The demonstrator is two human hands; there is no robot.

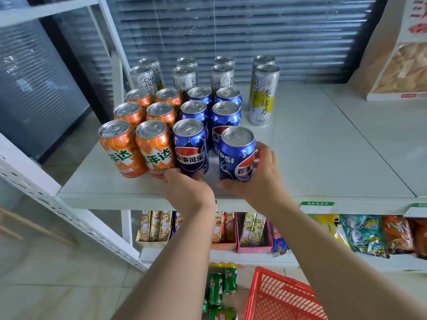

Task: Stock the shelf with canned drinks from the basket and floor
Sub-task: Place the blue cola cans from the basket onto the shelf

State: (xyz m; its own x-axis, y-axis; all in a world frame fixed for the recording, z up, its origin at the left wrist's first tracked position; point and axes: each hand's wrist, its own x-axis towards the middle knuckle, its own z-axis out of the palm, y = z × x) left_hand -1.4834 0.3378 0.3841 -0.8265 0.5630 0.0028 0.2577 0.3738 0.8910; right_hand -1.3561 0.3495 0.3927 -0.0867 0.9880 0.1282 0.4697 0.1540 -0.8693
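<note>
On the white shelf [323,158] stand rows of orange cans [122,148], blue Pepsi cans [227,114] and tall silver tea cans [263,95]. My right hand [261,179] grips a blue Pepsi can [236,155] upright at the front of the right blue row, slightly apart from the others. My left hand [187,190] holds the base of the front blue can [190,148] of the neighbouring row. Below, a red basket [277,296] stands on the floor, with several green cans [221,289] lying beside it.
The right half of the shelf top is bare up to a snack box [397,72] at the far right. The lower shelf holds carton drinks [154,225] and snack bags [365,234]. A white slanted frame [69,211] runs along the left.
</note>
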